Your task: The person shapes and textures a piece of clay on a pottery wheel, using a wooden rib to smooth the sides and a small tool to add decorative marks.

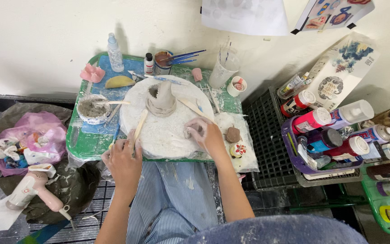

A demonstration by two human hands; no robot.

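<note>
At the lower middle of the frame the person sits in a blue striped apron [172,203], with both forearms reaching up the picture to a round white turntable board [159,135] on a green tray [86,144].

The left hand [123,161] lies at the board's lower left edge, fingers closed around the lower end of a flat wooden modelling stick [139,126]. The stick's long axis runs up and slightly right, its free tip aimed at the grey clay piece [161,99] standing in the upper middle of the board, and ends short of it.

The right hand [206,134] rests on the board's right side, curled shut on a small grey lump of clay [190,132] at its fingertips. The clay piece lies up and to the left of this hand. The right hand looks slightly the nearer, though the stick's tip reaches closer than either.

Farther up and left, a bowl of grey slip [92,108] sits on the tray with a stick in it. A cup of paintbrushes [163,62] and a spray bottle [115,53] stand along the wall.
</note>
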